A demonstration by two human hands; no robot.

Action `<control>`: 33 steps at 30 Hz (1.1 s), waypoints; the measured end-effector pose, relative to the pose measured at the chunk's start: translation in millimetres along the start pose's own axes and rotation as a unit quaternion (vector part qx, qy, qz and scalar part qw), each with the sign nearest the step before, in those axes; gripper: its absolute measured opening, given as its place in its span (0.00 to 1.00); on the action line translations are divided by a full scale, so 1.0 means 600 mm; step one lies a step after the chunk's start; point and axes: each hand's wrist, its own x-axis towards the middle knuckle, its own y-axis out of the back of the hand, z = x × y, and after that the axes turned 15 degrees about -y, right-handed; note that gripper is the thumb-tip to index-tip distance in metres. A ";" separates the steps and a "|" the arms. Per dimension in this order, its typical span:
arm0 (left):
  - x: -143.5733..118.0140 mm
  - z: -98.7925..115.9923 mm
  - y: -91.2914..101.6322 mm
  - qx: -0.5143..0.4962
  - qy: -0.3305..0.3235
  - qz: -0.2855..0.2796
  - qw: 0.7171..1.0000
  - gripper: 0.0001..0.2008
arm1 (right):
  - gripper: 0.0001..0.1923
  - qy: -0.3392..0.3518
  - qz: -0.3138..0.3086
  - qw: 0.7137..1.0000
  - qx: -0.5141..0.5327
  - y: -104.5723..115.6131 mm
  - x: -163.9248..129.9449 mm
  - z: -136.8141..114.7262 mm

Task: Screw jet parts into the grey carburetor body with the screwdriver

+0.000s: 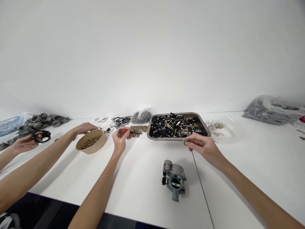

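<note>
My left hand (pixel 119 140) is closed around a screwdriver (pixel 124 130) with a red and black handle. Its thin shaft points right, over a pile of small brass parts (pixel 139 128). At the near right rim of a metal tray (pixel 150 136), my right hand (pixel 199 143) pinches a small roundish piece too small to name. Black fittings and brass-coloured pieces (pixel 176 125) fill the tray. A grey metal carburetor (pixel 175 179) sits on the white table between my forearms, its round bore facing me.
At left, a co-worker's hand (pixel 23 143) holds black rubber rings (pixel 42 136); their other hand (pixel 84 128) is behind a bowl (pixel 101 144) of brass screws. Grey castings (pixel 43 121) lie far left. Plastic bags (pixel 224 128) stand at right and back. A seam (pixel 202 187) crosses the table.
</note>
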 end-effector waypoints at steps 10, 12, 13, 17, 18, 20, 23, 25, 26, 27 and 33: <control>-0.016 0.008 -0.016 0.071 -0.057 -0.073 0.993 0.05 | 0.11 0.002 0.010 1.000 0.004 -0.037 -0.022 -0.004; -0.016 0.009 -0.016 0.076 -0.059 -0.070 0.993 0.05 | 0.10 0.004 0.013 1.000 0.010 -0.041 -0.025 -0.004; -0.016 0.009 -0.016 0.076 -0.057 -0.066 0.993 0.05 | 0.10 0.004 0.015 1.000 0.014 -0.043 -0.027 -0.005; -0.007 0.009 -0.016 0.049 -0.040 -0.015 0.998 0.05 | 0.09 0.002 0.015 0.999 0.030 -0.049 -0.031 -0.006; -0.004 0.008 -0.015 0.038 -0.035 0.000 0.999 0.05 | 0.08 0.004 0.018 0.999 0.033 -0.050 -0.033 -0.006; 0.003 0.008 -0.014 0.013 -0.025 0.030 0.999 0.06 | 0.08 0.010 0.030 0.999 0.035 -0.053 -0.034 -0.006; 0.012 0.007 -0.010 -0.021 -0.001 0.064 0.998 0.07 | 0.08 0.017 0.041 0.998 0.036 -0.055 -0.035 -0.004; 0.015 0.005 -0.006 -0.036 0.011 0.086 0.996 0.07 | 0.09 0.010 0.035 0.999 0.039 -0.055 -0.034 -0.003; 0.017 0.004 -0.003 -0.042 0.015 0.096 0.994 0.07 | 0.09 0.002 0.029 0.999 0.044 -0.055 -0.034 -0.003; 0.018 0.002 -0.001 -0.048 0.019 0.104 0.993 0.07 | 0.10 -0.007 0.023 0.998 0.050 -0.054 -0.034 -0.003; 0.018 -0.006 0.004 -0.058 0.049 0.099 0.992 0.07 | 0.12 -0.029 -0.012 0.997 0.071 -0.048 -0.031 -0.004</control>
